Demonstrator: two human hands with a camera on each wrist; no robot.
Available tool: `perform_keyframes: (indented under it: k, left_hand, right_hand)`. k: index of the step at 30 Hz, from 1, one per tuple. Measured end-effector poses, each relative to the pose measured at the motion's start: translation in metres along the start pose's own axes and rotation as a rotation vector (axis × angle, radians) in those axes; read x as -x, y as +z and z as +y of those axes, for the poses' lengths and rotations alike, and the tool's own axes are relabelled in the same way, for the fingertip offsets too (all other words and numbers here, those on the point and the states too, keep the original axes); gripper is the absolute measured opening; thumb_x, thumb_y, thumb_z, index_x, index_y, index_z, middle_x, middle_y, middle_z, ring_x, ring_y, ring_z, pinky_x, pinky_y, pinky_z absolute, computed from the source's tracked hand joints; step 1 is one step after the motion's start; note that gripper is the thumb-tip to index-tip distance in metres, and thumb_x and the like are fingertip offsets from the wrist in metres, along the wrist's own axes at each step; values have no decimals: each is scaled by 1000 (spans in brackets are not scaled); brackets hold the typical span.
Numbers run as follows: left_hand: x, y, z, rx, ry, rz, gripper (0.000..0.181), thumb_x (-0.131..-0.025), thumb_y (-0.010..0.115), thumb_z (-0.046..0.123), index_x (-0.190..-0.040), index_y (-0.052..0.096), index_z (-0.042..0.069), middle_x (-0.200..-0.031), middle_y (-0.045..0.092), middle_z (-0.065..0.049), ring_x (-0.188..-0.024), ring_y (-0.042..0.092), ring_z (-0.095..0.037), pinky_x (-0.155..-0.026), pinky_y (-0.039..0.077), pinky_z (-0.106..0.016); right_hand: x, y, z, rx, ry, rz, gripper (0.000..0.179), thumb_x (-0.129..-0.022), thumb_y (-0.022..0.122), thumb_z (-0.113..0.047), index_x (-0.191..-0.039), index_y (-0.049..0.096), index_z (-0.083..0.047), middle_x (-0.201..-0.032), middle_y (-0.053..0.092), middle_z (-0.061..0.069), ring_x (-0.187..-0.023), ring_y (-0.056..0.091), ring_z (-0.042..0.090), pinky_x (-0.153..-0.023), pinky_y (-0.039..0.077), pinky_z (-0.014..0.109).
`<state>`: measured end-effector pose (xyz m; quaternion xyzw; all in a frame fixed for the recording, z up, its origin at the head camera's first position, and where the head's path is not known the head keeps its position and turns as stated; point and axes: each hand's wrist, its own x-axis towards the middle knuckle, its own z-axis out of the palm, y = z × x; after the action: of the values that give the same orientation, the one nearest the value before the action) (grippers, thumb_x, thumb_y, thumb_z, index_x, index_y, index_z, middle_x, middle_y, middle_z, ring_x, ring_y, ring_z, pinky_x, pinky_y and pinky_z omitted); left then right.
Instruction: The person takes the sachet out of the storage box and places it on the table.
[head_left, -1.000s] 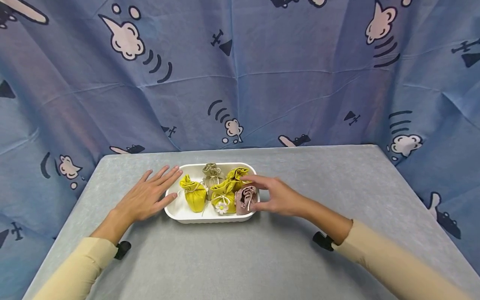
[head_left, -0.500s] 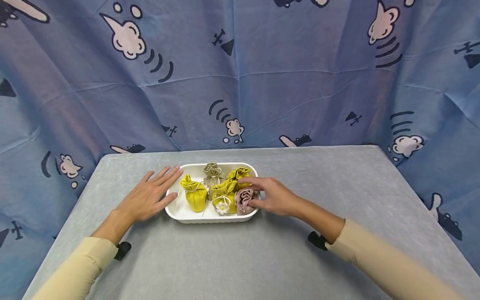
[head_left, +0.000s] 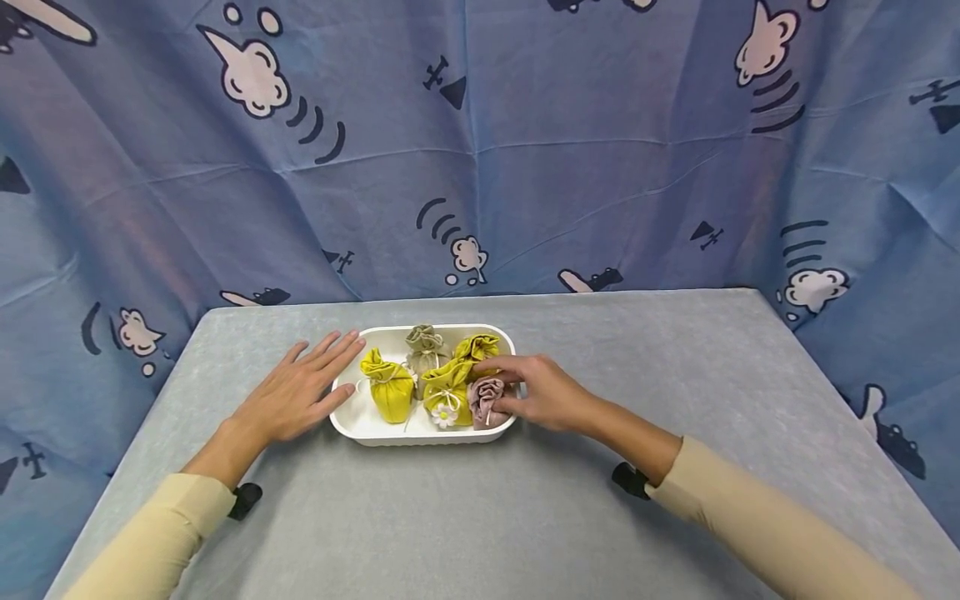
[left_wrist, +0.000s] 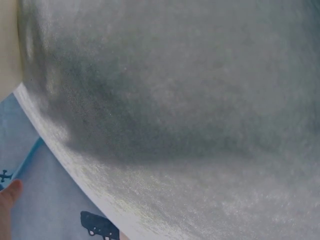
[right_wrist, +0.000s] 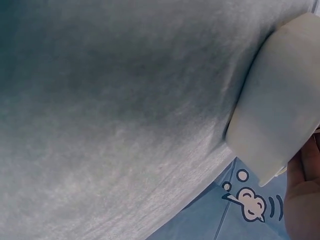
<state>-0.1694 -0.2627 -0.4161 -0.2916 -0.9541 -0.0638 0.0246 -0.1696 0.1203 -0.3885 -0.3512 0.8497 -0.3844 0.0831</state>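
A white oval-cornered tray holds several small drawstring pouches. At its right end, a mauve pouch sits between the thumb and fingers of my right hand, which grips it near its gathered top. A yellow pouch with a white flower stands beside it, with another yellow pouch behind, partly covered by my fingers. An olive-grey pouch is at the back and a yellow pouch at the left. My left hand lies with spread, straight fingers at the tray's left rim.
The tray stands on a grey cloth-covered table. A blue patterned curtain hangs behind and at both sides. A black wrist camera shows under the left cuff and another wrist camera under the right.
My right hand has moved slightly left and its thumb and fingers have closed in around the mauve pouch, whose top has tilted a little left. The left hand stays still.
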Motion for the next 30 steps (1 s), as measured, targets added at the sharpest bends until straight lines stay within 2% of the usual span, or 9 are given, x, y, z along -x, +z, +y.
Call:
perform_keyframes:
  k: [6,10,17,21,25,29,30]
  left_hand:
    - [0,0,0,8,1,-2,67,-104,44,48,-161,22,20,-165,21,-2,-150,21,-31,-112,20,-65]
    - [1,0,0,7,1,3,67,-104,44,48,-160,22,19,-165,21,-2,-150,22,-31,-112,20,-64]
    - [1,-1,1,9,6,6,67,-104,44,47,-160,23,18,-165,21,-2,-150,21,-31,-112,21,-64]
    - [2,-2,1,7,8,13,67,-103,45,47,-160,24,18,-165,22,-3,-150,22,-31,-112,22,-64]
    - [2,-1,1,5,10,13,67,-104,45,46,-160,24,17,-165,22,-4,-149,23,-32,-111,22,-64]
    - [1,0,1,10,8,10,67,-104,44,47,-160,23,18,-165,22,-4,-149,22,-31,-112,22,-64]
    - [1,-1,1,13,7,10,67,-104,44,46,-160,23,18,-165,22,-3,-150,22,-31,-112,22,-64]
  right_hand:
    - [0,-2,-2,-2,-8,8,44,-84,77,-2,-127,66,-3,-124,68,11,-107,68,25,-92,54,40]
    - [0,-5,-6,6,-31,26,39,-83,76,0,-122,69,-2,-119,71,10,-106,68,26,-92,53,41]
    - [-3,-12,-13,-51,-30,37,35,-82,77,3,-117,71,0,-113,73,9,-107,69,26,-95,52,37]
    - [-5,-18,-20,-59,-58,55,36,-82,77,2,-118,70,1,-114,72,10,-107,69,25,-95,52,36]
    - [-6,-31,-30,-63,-76,69,37,-82,79,2,-118,70,2,-115,72,12,-108,68,26,-95,52,36]
    - [-5,-52,-39,-43,-73,118,38,-82,79,1,-119,70,0,-117,71,11,-109,68,26,-94,52,38]
    - [-4,-58,-41,-28,-69,133,39,-82,79,1,-120,70,-1,-117,71,10,-109,68,26,-102,47,38]
